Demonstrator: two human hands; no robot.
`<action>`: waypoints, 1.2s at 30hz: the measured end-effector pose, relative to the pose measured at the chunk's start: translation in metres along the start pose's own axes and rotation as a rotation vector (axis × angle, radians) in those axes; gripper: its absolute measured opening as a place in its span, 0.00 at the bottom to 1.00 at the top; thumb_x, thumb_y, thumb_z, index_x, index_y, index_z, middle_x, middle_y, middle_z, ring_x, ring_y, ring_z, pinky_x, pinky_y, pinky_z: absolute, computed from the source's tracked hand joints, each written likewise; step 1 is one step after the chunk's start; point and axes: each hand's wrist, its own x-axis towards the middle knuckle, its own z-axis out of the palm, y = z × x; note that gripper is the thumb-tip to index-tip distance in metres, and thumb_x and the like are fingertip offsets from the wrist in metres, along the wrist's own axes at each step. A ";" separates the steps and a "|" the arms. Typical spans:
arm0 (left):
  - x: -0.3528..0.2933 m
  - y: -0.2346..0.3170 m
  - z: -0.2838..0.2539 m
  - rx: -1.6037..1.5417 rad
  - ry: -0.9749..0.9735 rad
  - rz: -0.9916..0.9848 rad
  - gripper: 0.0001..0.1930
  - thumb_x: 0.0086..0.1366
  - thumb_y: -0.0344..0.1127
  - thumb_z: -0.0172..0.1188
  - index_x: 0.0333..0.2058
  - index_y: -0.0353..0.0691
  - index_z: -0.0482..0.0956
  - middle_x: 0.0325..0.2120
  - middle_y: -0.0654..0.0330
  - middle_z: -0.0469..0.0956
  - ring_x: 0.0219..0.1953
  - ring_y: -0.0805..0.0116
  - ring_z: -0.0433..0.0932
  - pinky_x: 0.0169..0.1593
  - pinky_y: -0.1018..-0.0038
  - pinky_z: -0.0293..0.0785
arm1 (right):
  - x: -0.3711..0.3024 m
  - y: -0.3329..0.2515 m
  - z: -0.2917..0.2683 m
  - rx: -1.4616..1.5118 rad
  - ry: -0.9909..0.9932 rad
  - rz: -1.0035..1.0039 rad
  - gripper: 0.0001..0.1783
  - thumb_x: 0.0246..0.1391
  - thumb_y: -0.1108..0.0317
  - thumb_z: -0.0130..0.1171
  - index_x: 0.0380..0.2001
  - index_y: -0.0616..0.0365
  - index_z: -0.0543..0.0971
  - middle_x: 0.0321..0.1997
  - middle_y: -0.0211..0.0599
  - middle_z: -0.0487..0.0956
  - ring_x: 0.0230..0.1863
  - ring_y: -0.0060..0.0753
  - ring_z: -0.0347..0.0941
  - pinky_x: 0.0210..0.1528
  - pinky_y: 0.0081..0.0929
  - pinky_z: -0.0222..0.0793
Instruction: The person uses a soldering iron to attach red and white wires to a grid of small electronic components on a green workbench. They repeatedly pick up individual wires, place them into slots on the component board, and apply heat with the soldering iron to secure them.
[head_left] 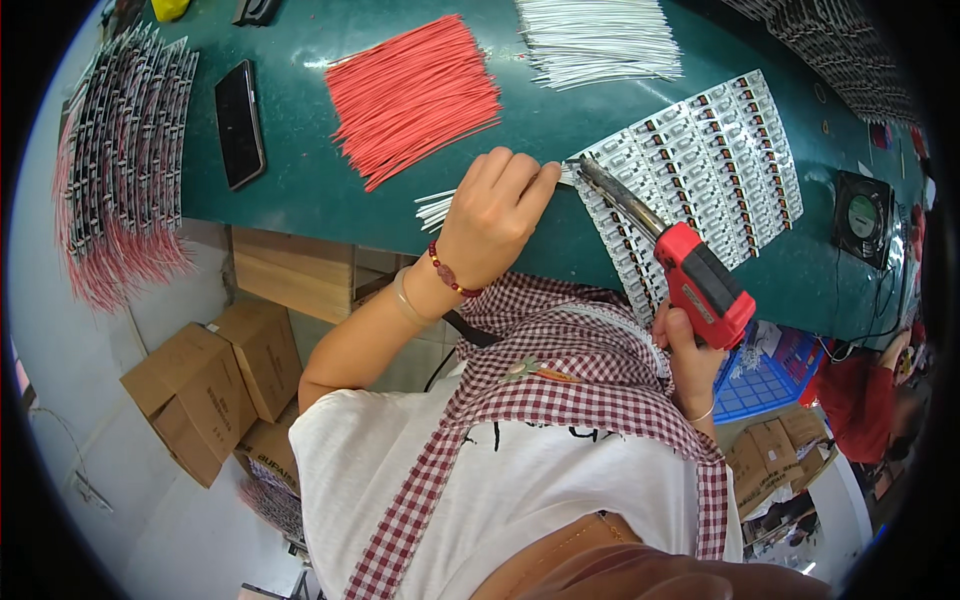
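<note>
Right hand is wrapped round the red-and-black soldering gun, which points at the left corner of the circuit-board sheet; hard plastic, likely light, safest held by that grip. Left hand pinches slim white wires, probably springy. From where I stand, the sheet looks stiff, perhaps brittle, on a glossy green bench.

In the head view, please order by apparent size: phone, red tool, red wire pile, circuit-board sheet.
1. Circuit-board sheet
2. Red wire pile
3. Red tool
4. Phone
The tool may look bigger from camera nearness.
</note>
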 end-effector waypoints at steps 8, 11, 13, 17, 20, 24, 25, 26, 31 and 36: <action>0.001 0.000 0.001 0.014 -0.009 -0.019 0.20 0.45 0.19 0.59 0.41 0.32 0.80 0.28 0.59 0.72 0.29 0.63 0.69 0.34 0.70 0.68 | 0.000 0.006 -0.004 -0.058 -0.037 -0.030 0.12 0.59 0.65 0.58 0.30 0.65 0.74 0.19 0.33 0.72 0.19 0.21 0.65 0.22 0.20 0.60; 0.002 0.000 0.001 0.016 -0.013 -0.021 0.19 0.45 0.20 0.59 0.41 0.32 0.80 0.28 0.59 0.72 0.29 0.63 0.69 0.34 0.69 0.68 | -0.001 0.001 -0.003 -0.019 -0.023 -0.015 0.15 0.59 0.64 0.59 0.39 0.68 0.73 0.20 0.34 0.73 0.18 0.21 0.65 0.21 0.20 0.60; 0.001 0.000 0.002 0.019 -0.010 -0.019 0.19 0.46 0.20 0.59 0.40 0.32 0.80 0.28 0.59 0.72 0.29 0.63 0.70 0.34 0.69 0.67 | -0.003 0.009 -0.008 -0.024 -0.035 -0.037 0.19 0.59 0.63 0.59 0.44 0.69 0.72 0.20 0.35 0.73 0.18 0.21 0.65 0.21 0.20 0.60; 0.001 0.000 0.002 0.063 -0.016 -0.014 0.17 0.47 0.21 0.59 0.40 0.33 0.80 0.28 0.59 0.72 0.30 0.63 0.70 0.34 0.70 0.66 | -0.004 0.012 -0.011 -0.028 -0.050 -0.062 0.22 0.59 0.60 0.59 0.47 0.69 0.71 0.19 0.35 0.72 0.18 0.21 0.64 0.21 0.20 0.59; 0.003 0.000 0.002 0.093 -0.004 -0.004 0.16 0.48 0.23 0.59 0.40 0.34 0.80 0.28 0.60 0.72 0.30 0.63 0.70 0.34 0.70 0.66 | -0.008 0.007 -0.009 0.001 -0.027 -0.031 0.25 0.60 0.57 0.59 0.49 0.68 0.71 0.19 0.35 0.72 0.18 0.21 0.64 0.20 0.20 0.58; 0.001 0.003 -0.006 0.086 0.066 0.043 0.16 0.49 0.24 0.60 0.40 0.34 0.81 0.29 0.60 0.73 0.30 0.64 0.70 0.34 0.70 0.66 | -0.011 0.007 -0.009 0.090 -0.031 0.000 0.27 0.59 0.54 0.59 0.50 0.68 0.71 0.19 0.34 0.72 0.17 0.21 0.63 0.20 0.20 0.57; -0.001 0.005 -0.005 0.065 0.037 0.042 0.16 0.48 0.23 0.60 0.40 0.34 0.81 0.29 0.60 0.73 0.30 0.64 0.70 0.34 0.70 0.66 | -0.010 0.001 -0.007 0.126 -0.050 0.012 0.27 0.59 0.54 0.60 0.50 0.68 0.71 0.18 0.34 0.71 0.17 0.21 0.63 0.20 0.20 0.57; -0.005 0.007 -0.004 0.044 0.008 0.041 0.17 0.48 0.23 0.60 0.40 0.34 0.81 0.29 0.60 0.73 0.30 0.64 0.70 0.34 0.70 0.66 | -0.010 -0.002 -0.007 0.161 -0.069 0.024 0.27 0.59 0.54 0.60 0.50 0.68 0.71 0.18 0.34 0.71 0.17 0.21 0.63 0.20 0.20 0.56; -0.009 0.008 0.000 0.020 0.014 -0.005 0.17 0.47 0.21 0.60 0.39 0.34 0.81 0.29 0.60 0.73 0.29 0.64 0.70 0.33 0.70 0.67 | -0.012 0.008 -0.008 0.131 -0.065 0.039 0.28 0.58 0.54 0.60 0.50 0.68 0.71 0.18 0.33 0.71 0.16 0.21 0.63 0.20 0.20 0.56; -0.005 0.004 0.004 0.063 0.082 -0.080 0.16 0.47 0.21 0.61 0.38 0.36 0.82 0.27 0.60 0.73 0.29 0.65 0.71 0.32 0.71 0.67 | -0.013 0.011 -0.008 0.106 -0.025 0.039 0.28 0.58 0.54 0.61 0.50 0.67 0.72 0.18 0.33 0.71 0.16 0.21 0.63 0.20 0.20 0.57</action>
